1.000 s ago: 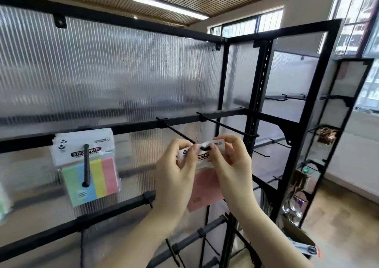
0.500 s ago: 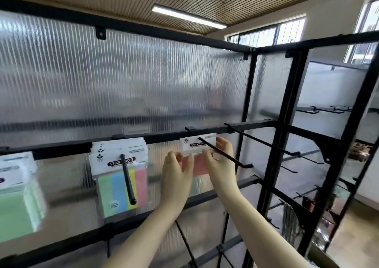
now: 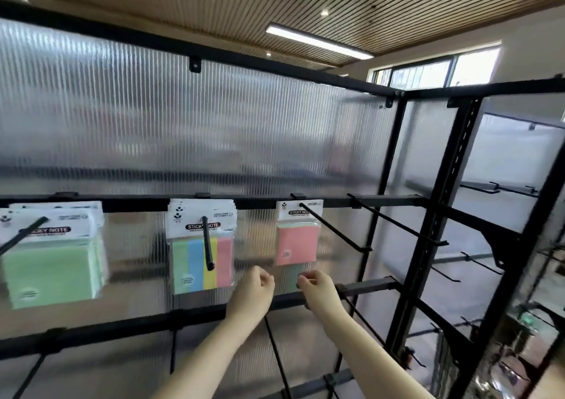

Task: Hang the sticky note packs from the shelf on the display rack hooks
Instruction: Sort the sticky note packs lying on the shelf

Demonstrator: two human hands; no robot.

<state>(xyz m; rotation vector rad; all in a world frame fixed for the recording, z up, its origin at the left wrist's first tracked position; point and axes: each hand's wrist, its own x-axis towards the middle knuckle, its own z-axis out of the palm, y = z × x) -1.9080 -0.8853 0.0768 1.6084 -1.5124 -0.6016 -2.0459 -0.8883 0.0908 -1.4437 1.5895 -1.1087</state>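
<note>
1. While both hands are hovering just below the pink sticky note pack (image 3: 296, 244), neither one is touching it — the left hand (image 3: 252, 293) is holding nothing, its fingers loosely curled inward.
2. Likewise, the right hand (image 3: 316, 288) is holding nothing, its fingers loosely bent toward the left hand, and a small gap is showing between the two.
3. The pink sticky note pack is hanging free at the back of a black hook (image 3: 334, 227), close to the upper rail (image 3: 146, 204), with its white header card sitting against the ribbed translucent panel (image 3: 183, 129).
4. The hook's long rod is sticking out toward the camera and to the right, past the pack.
5. To the left, a multicolour pack (image 3: 201, 258) — green, blue, yellow and pink strips — is hanging on the neighbouring hook (image 3: 208, 246), several packs deep.
6. Farther left, a stack of green packs (image 3: 52, 267) is hanging on another hook, partly cut off by the edge of the view.
7. To the right of the pink pack, a bare hook (image 3: 397, 223) is jutting from the same rail.
8. Behind the wrists, the lower rail (image 3: 122, 327) is running across the rack.
9. At the far right, a black slotted upright (image 3: 452, 178) is carrying more hooks and brackets.
</note>
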